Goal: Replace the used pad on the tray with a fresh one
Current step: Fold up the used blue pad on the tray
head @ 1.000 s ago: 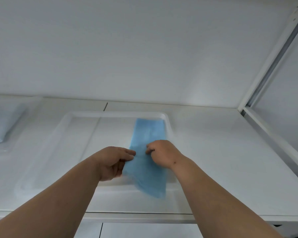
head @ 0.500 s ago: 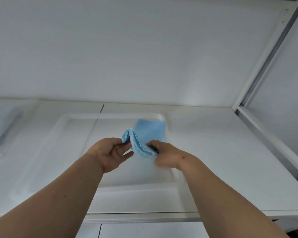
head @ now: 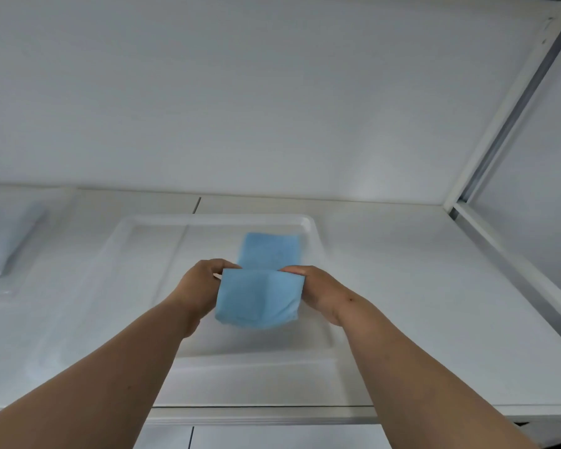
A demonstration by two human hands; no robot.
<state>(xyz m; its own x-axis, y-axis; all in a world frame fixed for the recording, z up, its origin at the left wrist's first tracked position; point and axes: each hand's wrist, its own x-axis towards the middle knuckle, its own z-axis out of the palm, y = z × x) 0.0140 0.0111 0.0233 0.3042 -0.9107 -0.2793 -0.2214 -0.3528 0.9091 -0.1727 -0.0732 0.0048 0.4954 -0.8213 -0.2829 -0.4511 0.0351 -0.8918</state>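
A clear plastic tray (head: 208, 220) lies on the white counter in front of me. A folded blue pad (head: 256, 296) hangs above the tray's middle, its far part (head: 269, 249) stretching toward the tray's back right corner. My left hand (head: 201, 286) pinches the pad's upper left corner and my right hand (head: 318, 290) pinches its upper right corner. The near fold droops between my hands and hides some fingers.
A clear bag or bin with pale blue pads (head: 0, 251) sits at the far left of the counter. A white wall rises behind the tray. A white frame post and rail (head: 499, 234) run along the right side. The counter's front edge (head: 272, 413) is close to me.
The long flat pad was bunched up between my hands, then spread out as a folded square held by both upper corners, raised off the tray's front.
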